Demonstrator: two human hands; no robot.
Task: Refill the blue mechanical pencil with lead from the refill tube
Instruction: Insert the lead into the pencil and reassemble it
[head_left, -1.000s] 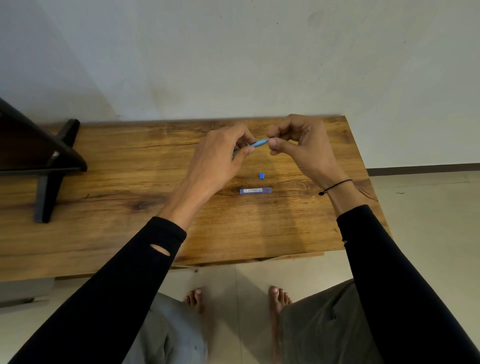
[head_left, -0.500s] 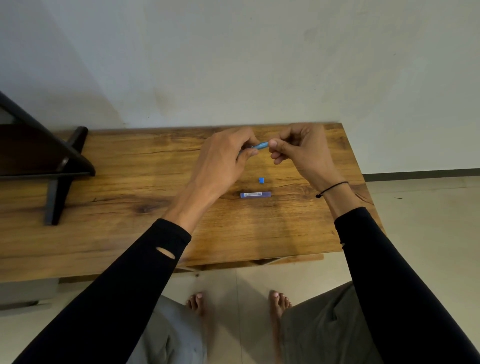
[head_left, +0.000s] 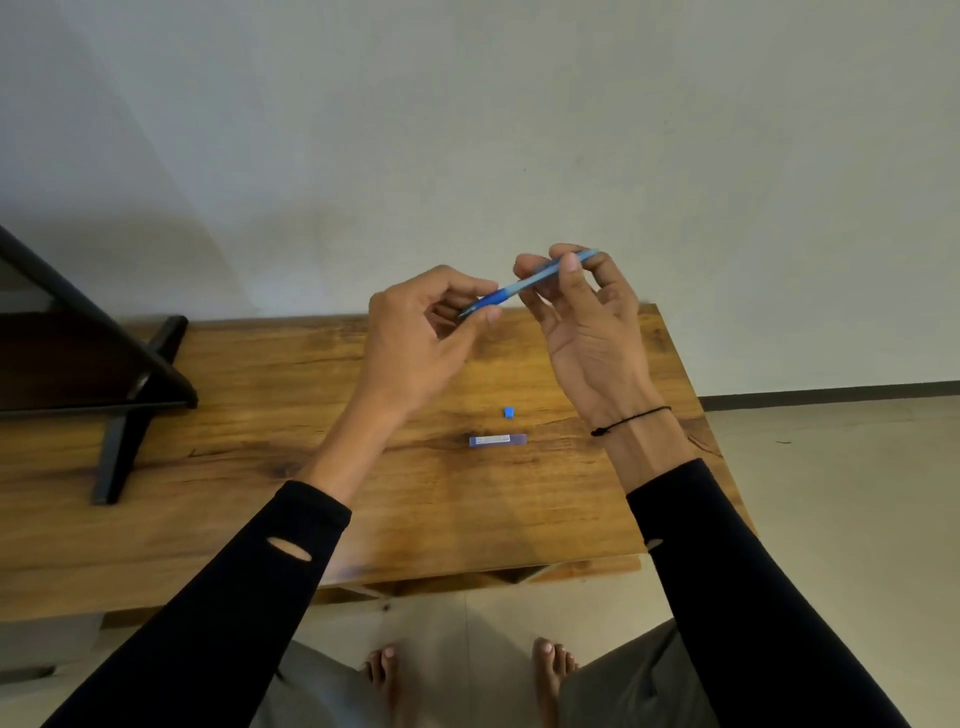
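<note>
- Overhead, both hands were raised above the far part of the wooden table (head_left: 270, 395), holding the blue pencil (head_left: 530, 283) between them.
- The pencil lay tilted, its darker grip end low on the left and its paler end high on the right.
- The left hand (head_left: 415, 338) had its thumb and forefinger closed on the low, dark end of the pencil; the other fingers were curled in loosely.
- The right hand (head_left: 592, 322) was turned palm toward the camera, with its thumb and fingertips pinched on the upper half of the pencil, and the pale end stuck out past them.
- The refill tube (head_left: 497, 440) lay flat on the table below the hands, lengthwise left to right, touched by neither hand.
- A small blue cap (head_left: 509, 412) sat on the wood just beyond the tube, apart from it.
- A thin black cord (head_left: 631, 420) ringed the right wrist, and black sleeves covered both forearms.
- A dark stand (head_left: 135, 395) rested on the left side of the table, well apart from the tube.
- Two bare feet showed on the pale floor (head_left: 831, 519) under the near edge of the table.
</note>
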